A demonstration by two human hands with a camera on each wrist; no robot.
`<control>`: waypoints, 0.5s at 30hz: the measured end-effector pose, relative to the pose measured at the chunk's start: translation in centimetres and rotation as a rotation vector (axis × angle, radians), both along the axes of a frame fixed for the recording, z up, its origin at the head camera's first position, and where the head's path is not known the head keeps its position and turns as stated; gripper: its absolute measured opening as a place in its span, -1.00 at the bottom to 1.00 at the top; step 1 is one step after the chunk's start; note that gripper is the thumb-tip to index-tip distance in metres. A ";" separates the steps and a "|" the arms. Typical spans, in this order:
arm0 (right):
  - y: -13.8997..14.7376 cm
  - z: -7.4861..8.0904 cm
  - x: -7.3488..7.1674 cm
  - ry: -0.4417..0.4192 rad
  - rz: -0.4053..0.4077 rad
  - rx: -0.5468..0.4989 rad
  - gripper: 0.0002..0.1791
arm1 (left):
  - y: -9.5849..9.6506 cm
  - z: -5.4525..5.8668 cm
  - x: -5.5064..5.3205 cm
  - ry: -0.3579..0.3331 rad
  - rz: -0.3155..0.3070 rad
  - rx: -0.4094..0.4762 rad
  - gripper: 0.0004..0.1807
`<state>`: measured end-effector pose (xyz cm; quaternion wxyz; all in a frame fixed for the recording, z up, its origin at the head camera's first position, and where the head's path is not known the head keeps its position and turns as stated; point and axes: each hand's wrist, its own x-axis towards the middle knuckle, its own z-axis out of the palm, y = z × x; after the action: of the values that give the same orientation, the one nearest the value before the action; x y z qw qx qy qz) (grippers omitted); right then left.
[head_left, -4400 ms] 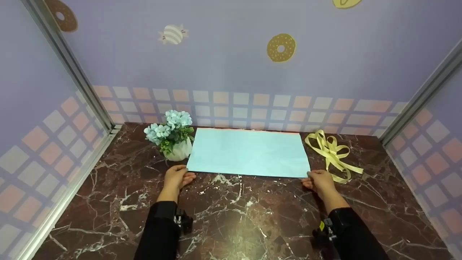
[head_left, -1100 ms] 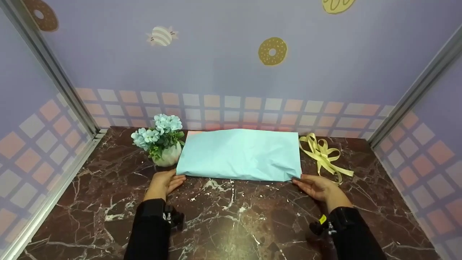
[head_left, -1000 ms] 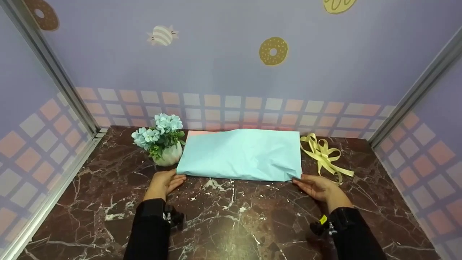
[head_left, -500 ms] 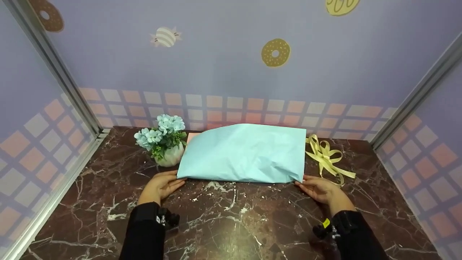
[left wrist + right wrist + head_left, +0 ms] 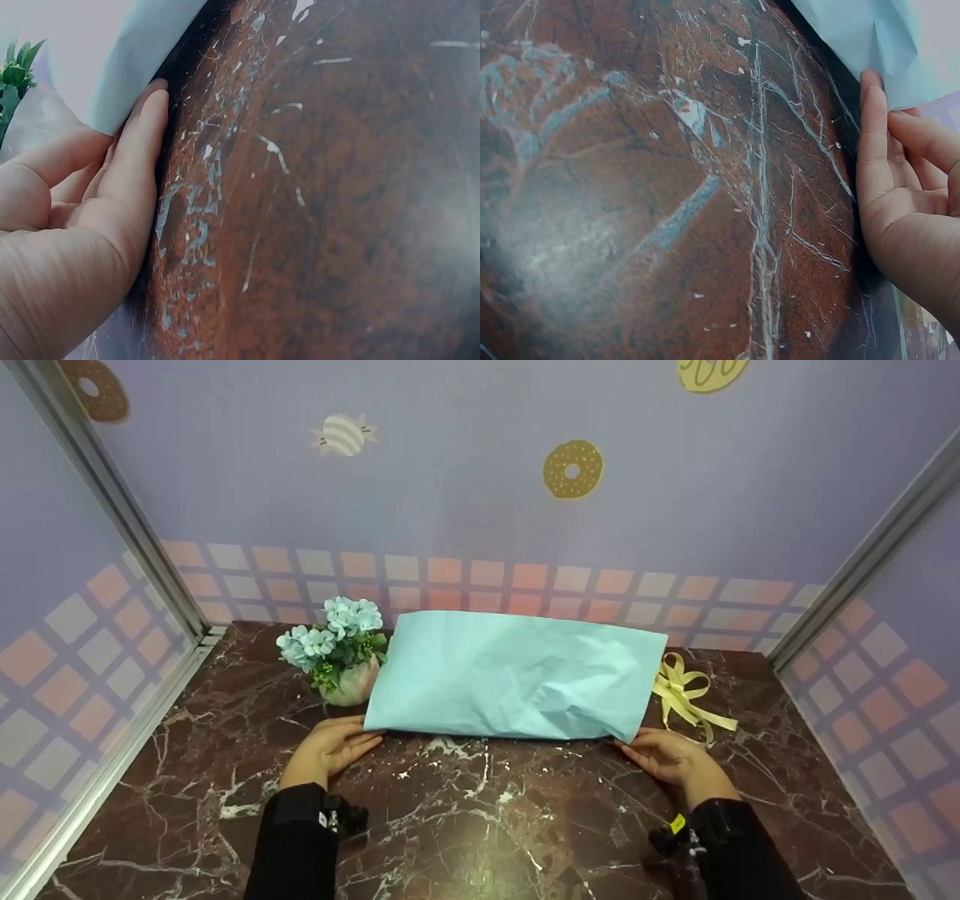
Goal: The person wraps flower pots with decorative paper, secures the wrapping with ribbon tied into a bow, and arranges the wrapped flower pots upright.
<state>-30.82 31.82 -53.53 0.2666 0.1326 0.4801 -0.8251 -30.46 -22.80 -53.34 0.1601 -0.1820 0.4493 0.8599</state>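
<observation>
A light blue sheet of paper (image 5: 510,675), creased toward its near right part, spreads across the back of the table. At its near left corner, my left hand (image 5: 326,746) pinches the paper; the left wrist view shows the thumb (image 5: 67,156) above the corner and the other fingers beneath it. My right hand (image 5: 671,757) pinches the near right corner in the same way, with fingers (image 5: 874,135) under the paper (image 5: 900,60). The far edge of the sheet bows upward before the wall, where a reddish tint shows on the tiles.
A potted plant with blue flowers (image 5: 349,630) stands close to the paper's left side. On the right lies a yellow ribbon (image 5: 682,701), partly covered by the paper. Dark red marbled tabletop (image 5: 480,825) extends in front; purple walls (image 5: 465,495) enclose the back and sides.
The flat sheet has become creased, and its far part has risen and swung right over part of the ribbon. The pink strip at the back left is now hidden. Both hands keep the near corners.
</observation>
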 end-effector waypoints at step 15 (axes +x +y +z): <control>0.0 -0.1 -0.3 0.031 0.035 0.019 -0.59 | -0.3 -0.1 0.3 0.048 -0.060 0.006 -0.75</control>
<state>-31.09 31.78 -53.66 0.2724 0.1141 0.4943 -0.8176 -30.18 -23.14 -53.42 0.1757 -0.1472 0.4559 0.8600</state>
